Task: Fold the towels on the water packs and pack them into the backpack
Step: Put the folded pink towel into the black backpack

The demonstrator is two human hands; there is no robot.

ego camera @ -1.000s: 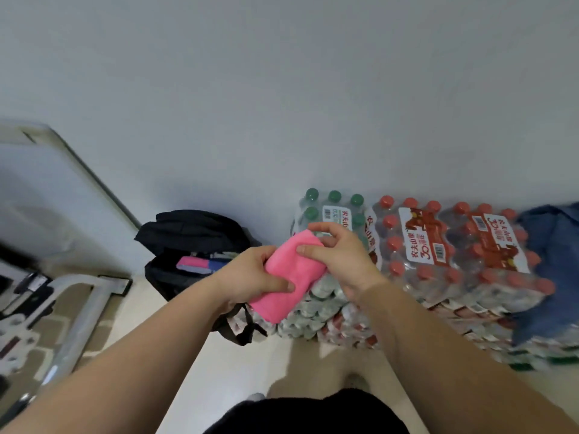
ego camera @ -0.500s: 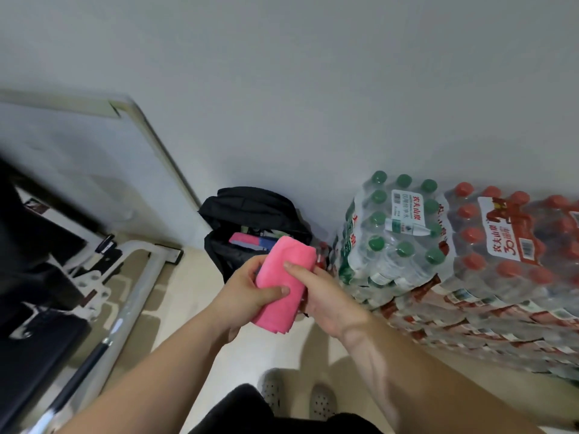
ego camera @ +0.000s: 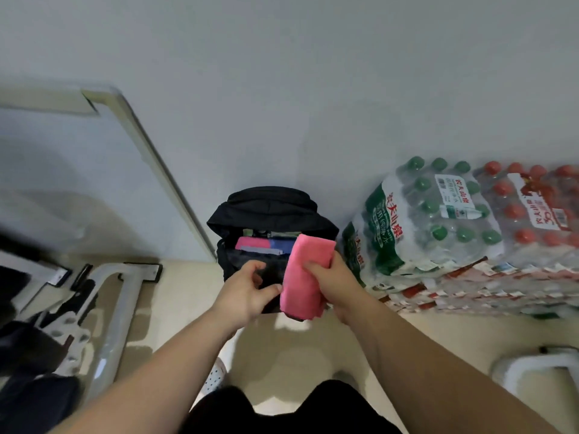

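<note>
A person's right hand (ego camera: pixel 332 277) grips a folded pink cloth towel (ego camera: pixel 305 277) just above the open black fabric backpack (ego camera: pixel 269 211) beside shrink-wrapped water packs (ego camera: pixel 438 220), while the left hand (ego camera: pixel 247 292) pinches the bag's front edge, seemingly holding its mouth open.

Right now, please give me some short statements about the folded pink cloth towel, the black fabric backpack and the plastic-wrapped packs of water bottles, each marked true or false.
1. The right hand grips the folded pink cloth towel. True.
2. The black fabric backpack is zipped shut. False: it is open, and pink and blue items show inside.
3. The plastic-wrapped pack of green-capped bottles stands to the right of the backpack. True.
4. The towel lies inside the backpack. False: it is held in front of the opening.
</note>
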